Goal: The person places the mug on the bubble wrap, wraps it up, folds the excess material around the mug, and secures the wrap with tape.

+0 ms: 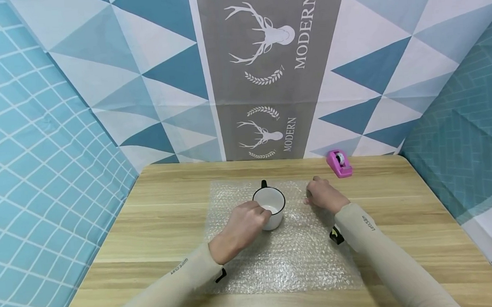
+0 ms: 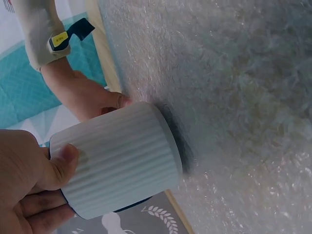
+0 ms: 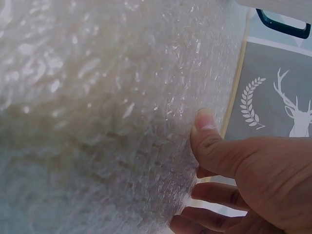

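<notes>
The mug (image 2: 121, 160), on or just above the bubble wrap (image 1: 291, 262), is being pinched at its rim by the left hand (image 1: 246, 223); toppling is being risked by any sharp tug on the edge being gripped by the right hand (image 1: 325, 195).

Desk (image 1: 162, 223), lower frame: light wood grain. Backdrop (image 1: 136, 48), upper centre: blue-and-white triangles (image 1: 179, 69) flanking a grey panel (image 1: 264, 94) with white deer heads (image 1: 280, 35). Left edge: blue gridded sheet (image 1: 24, 151). Right edge: teal sheet (image 1: 474, 127).
</notes>
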{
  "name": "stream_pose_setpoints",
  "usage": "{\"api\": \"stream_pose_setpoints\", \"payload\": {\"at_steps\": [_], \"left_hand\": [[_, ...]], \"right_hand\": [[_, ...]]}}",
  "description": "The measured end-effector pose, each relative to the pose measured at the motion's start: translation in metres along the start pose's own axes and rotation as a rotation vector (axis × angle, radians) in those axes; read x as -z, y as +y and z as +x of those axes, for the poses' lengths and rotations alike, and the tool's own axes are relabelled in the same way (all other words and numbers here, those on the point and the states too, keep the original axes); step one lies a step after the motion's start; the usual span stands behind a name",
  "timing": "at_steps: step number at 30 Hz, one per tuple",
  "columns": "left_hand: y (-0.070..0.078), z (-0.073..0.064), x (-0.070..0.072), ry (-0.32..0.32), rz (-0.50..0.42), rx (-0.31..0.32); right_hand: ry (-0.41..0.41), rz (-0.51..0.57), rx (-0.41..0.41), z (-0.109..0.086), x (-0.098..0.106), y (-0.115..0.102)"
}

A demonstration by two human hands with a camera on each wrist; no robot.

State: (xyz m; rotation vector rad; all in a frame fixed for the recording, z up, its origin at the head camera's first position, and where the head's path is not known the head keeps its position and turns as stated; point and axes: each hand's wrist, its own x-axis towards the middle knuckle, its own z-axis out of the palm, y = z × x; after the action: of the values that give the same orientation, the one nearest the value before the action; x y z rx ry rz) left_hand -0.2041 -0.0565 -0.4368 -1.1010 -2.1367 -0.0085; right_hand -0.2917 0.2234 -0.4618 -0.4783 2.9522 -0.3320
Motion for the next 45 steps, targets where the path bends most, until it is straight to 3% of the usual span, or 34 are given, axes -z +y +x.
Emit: {"api": "stream_pose_setpoints", "payload": {"at_steps": [17,29,40,45], "left_hand": [[-0.0018,-0.0045,-0.0044,0.021,-0.032,-0.025],[-0.0037,-0.0042,-0.001,-0.023,-0.08,-0.01],[-0.0027,-0.0062,-0.0018,-0.021,-0.086,-0.004],[-0.0026,-0.0055,-0.0006,-0.066,-0.121,0.005]], "right_hand": [[-0.007,0.006,-0.013,0.0003,-0.0012,-0.0033],[-0.021,0.012,-0.021,0.0018,-0.0012,-0.0037],[-0.007,0.017,-0.009,0.0,0.0007,-0.0025],[-0.024,0.028,-0.022,-0.0011,0.0011,-0.0018]]}}
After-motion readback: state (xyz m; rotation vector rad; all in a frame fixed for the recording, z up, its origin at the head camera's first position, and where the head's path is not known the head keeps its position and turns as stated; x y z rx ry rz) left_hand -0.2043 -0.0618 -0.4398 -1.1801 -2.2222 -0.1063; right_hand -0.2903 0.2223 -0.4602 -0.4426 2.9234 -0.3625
